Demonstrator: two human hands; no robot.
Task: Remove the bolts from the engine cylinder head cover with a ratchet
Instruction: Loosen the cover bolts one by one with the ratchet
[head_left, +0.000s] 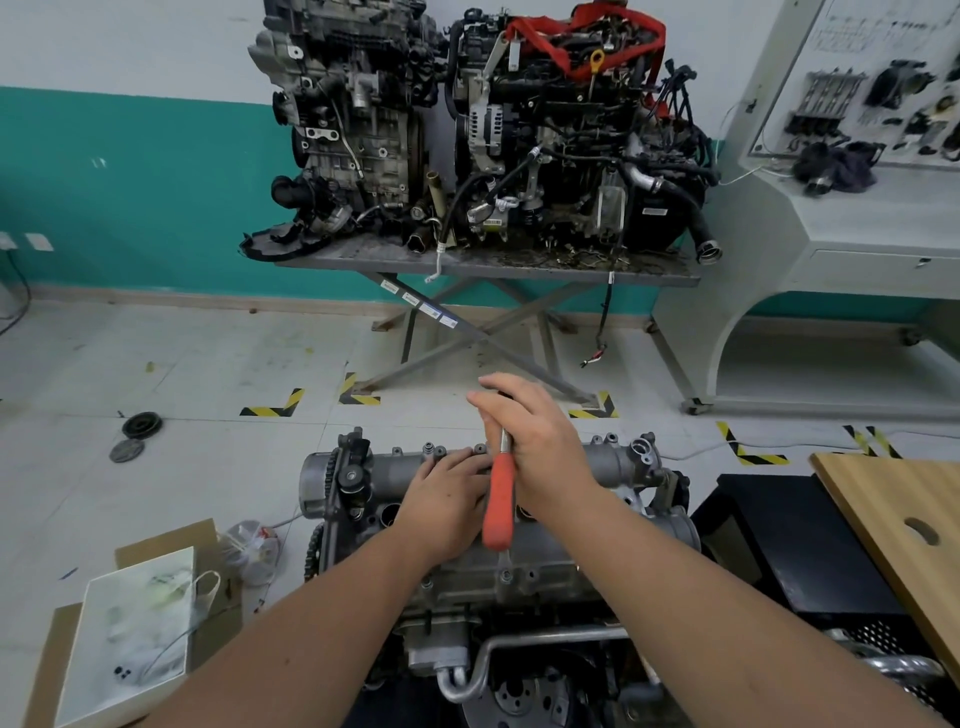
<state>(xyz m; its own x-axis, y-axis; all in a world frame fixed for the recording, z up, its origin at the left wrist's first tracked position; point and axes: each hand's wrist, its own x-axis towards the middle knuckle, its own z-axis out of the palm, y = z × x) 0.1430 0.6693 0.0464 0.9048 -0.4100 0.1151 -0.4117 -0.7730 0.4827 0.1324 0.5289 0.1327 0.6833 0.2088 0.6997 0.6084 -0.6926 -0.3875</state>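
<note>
Ratchet (500, 501) over the cylinder head cover (597, 462)
Your right hand (535, 441) grips the ratchet's top, fingers curled; your left hand (449, 493) rests flat, fingers straight, on the cover.

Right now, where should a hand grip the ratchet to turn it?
On the orange handle, low near its free end, coming from the near side. It points toward the person over the engine cover, while the right hand holds the bare steel neck and the left hand rests beside it.
</note>
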